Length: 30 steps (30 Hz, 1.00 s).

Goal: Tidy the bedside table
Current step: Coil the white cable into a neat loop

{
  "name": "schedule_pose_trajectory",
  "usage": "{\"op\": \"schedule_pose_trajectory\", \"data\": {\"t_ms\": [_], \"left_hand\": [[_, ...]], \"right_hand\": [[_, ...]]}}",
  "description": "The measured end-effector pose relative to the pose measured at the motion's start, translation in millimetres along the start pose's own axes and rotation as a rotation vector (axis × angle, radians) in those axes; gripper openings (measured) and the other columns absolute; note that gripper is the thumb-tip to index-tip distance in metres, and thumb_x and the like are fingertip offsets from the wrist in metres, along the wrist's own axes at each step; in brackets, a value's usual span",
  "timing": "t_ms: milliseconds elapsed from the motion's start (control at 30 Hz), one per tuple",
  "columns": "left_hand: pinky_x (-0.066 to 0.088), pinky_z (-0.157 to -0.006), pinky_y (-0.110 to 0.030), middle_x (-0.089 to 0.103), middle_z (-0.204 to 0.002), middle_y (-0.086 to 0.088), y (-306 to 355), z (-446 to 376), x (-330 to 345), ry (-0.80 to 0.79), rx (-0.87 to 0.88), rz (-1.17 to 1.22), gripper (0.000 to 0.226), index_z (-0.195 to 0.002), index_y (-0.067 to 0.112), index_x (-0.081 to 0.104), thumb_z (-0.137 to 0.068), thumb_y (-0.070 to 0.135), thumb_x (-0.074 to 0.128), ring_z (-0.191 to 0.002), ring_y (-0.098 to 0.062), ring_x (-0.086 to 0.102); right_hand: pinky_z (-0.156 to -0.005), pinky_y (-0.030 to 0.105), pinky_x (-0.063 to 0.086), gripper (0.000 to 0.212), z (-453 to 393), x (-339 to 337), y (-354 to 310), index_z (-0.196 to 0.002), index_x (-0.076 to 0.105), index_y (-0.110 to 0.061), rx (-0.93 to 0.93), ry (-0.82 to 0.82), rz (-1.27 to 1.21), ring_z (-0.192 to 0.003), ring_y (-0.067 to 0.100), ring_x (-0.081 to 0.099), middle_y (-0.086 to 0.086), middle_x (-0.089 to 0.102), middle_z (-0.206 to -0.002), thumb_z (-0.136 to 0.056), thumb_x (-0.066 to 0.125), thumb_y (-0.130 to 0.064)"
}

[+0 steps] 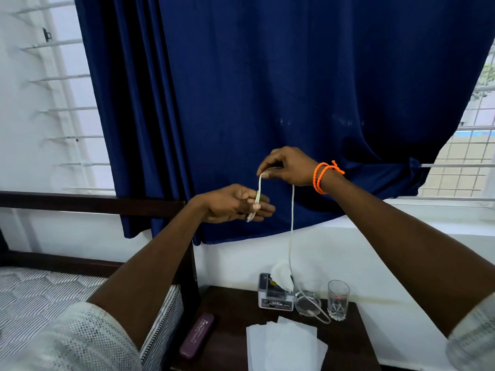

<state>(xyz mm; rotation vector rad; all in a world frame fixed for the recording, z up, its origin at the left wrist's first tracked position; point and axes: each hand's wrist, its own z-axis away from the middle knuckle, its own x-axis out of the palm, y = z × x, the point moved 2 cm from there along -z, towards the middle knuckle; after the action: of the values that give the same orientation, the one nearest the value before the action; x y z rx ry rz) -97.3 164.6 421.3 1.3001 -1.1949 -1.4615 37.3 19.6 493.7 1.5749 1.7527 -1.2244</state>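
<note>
In front of the blue curtain (294,89), above the counter (235,311), both hands are winding a white cable (292,210). The left hand (235,203) has a few turns of it looped round its outstretched fingers, thumb pressing the loops in place. The right hand (288,166) pinches the cable just above, its grip clenched on the cord, which then drops in a long line to the counter and trails across a glass ashtray (308,302), ending beside a drinking glass (338,299).

To wind well, I would keep the loops even and snug, feed slack slowly with the right hand, and lift the tail straight up so it does not drag the ashtray or tip the glass. A small box (274,294) with tissue sticking out stands just beside the ashtray. Loose sheets of paper (284,344) and a dark case (197,336) lie nearer; the case is close to the counter's left edge, by the bed (40,293). Open room lies above, not below.
</note>
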Motion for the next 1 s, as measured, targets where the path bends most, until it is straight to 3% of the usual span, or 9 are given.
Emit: {"op": "schedule_pose_trajectory", "data": {"t_ms": [100, 200, 267, 333, 400, 533, 733, 833, 1000], "left_hand": [[0.045, -0.112, -0.042, 0.056, -0.144, -0.023, 7, 0, 3, -0.082, 0.077, 0.103, 0.047, -0.146, -0.007, 0.041, -0.101, 0.003, 0.053, -0.136, -0.034, 0.053], [0.049, -0.109, -0.041, 0.056, -0.142, -0.025, 14, 2, 5, -0.152, 0.172, 0.244, 0.047, -0.143, -0.009, 0.045, -0.098, 0.002, 0.055, -0.134, -0.035, 0.055], [0.051, -0.106, -0.039, 0.059, -0.140, -0.022, 19, 3, 6, -0.156, 0.240, 0.320, 0.045, -0.141, -0.006, 0.050, -0.097, 0.002, 0.057, -0.132, -0.034, 0.057], [0.052, -0.105, -0.036, 0.060, -0.139, -0.021, 21, 3, 6, -0.139, 0.301, 0.379, 0.043, -0.138, -0.005, 0.054, -0.096, 0.002, 0.058, -0.132, -0.032, 0.058], [0.052, -0.105, -0.034, 0.058, -0.141, -0.021, 22, 2, 6, -0.113, 0.357, 0.419, 0.040, -0.137, -0.005, 0.055, -0.098, 0.001, 0.055, -0.133, -0.031, 0.057], [0.053, -0.102, -0.029, 0.056, -0.144, -0.022, 17, -2, 3, 0.007, 0.442, 0.490, 0.038, -0.137, -0.008, 0.053, -0.100, 0.000, 0.051, -0.131, -0.028, 0.059], [0.055, -0.097, -0.027, 0.059, -0.142, -0.019, 19, -9, -1, 0.275, 0.556, 0.552, 0.037, -0.139, -0.010, 0.049, -0.104, 0.001, 0.046, -0.131, -0.025, 0.059], [0.056, -0.097, -0.029, 0.060, -0.141, -0.018, 21, -10, -8, 0.409, 0.575, 0.558, 0.037, -0.139, -0.011, 0.048, -0.104, 0.002, 0.047, -0.127, -0.024, 0.063], [0.058, -0.095, -0.029, 0.064, -0.136, -0.016, 15, -10, -11, 0.523, 0.519, 0.498, 0.038, -0.140, -0.010, 0.045, -0.104, 0.002, 0.049, -0.122, -0.023, 0.066]], "right_hand": [[-0.077, 0.004, 0.047, 0.014, 5, 5, 9, -0.102, 0.078, -0.022, 0.044, 0.019, -0.127, -0.091, -0.010, 0.065, -0.019, 0.070, -0.092, -0.090, 0.073, -0.022], [-0.085, 0.027, 0.058, 0.018, 11, 20, 14, -0.110, 0.076, -0.015, 0.100, 0.017, -0.320, -0.098, 0.015, 0.072, -0.003, 0.076, -0.102, -0.094, 0.066, -0.014], [-0.087, 0.036, 0.057, 0.028, 15, 29, 12, -0.113, 0.073, -0.011, 0.109, 0.042, -0.473, -0.097, 0.017, 0.071, 0.007, 0.076, -0.103, -0.093, 0.060, 0.003], [-0.077, 0.040, 0.054, 0.038, 17, 38, 7, -0.113, 0.072, -0.007, 0.118, 0.034, -0.592, -0.087, 0.024, 0.067, 0.021, 0.073, -0.098, -0.090, 0.051, 0.014], [-0.064, 0.039, 0.052, 0.035, 19, 50, 2, -0.115, 0.069, -0.001, 0.140, 0.016, -0.653, -0.073, 0.030, 0.059, 0.028, 0.067, -0.090, -0.094, 0.044, 0.011], [-0.054, 0.033, 0.053, 0.025, 21, 69, -3, -0.105, 0.065, 0.004, 0.258, 0.018, -0.651, -0.059, 0.023, 0.057, 0.018, 0.067, -0.078, -0.099, 0.043, -0.004], [-0.050, 0.029, 0.050, 0.016, 25, 75, -1, -0.110, 0.062, -0.013, 0.248, -0.113, -0.684, -0.054, 0.016, 0.056, 0.011, 0.065, -0.074, -0.102, 0.052, -0.023], [-0.049, 0.030, 0.049, 0.023, 28, 73, 3, -0.117, 0.064, -0.010, 0.257, -0.127, -0.607, -0.053, 0.015, 0.055, 0.009, 0.063, -0.072, -0.102, 0.054, -0.024], [-0.050, 0.028, 0.049, 0.019, 33, 65, 12, -0.103, 0.070, -0.010, 0.250, -0.087, -0.512, -0.051, 0.011, 0.053, 0.005, 0.064, -0.069, -0.098, 0.060, -0.026]]}}
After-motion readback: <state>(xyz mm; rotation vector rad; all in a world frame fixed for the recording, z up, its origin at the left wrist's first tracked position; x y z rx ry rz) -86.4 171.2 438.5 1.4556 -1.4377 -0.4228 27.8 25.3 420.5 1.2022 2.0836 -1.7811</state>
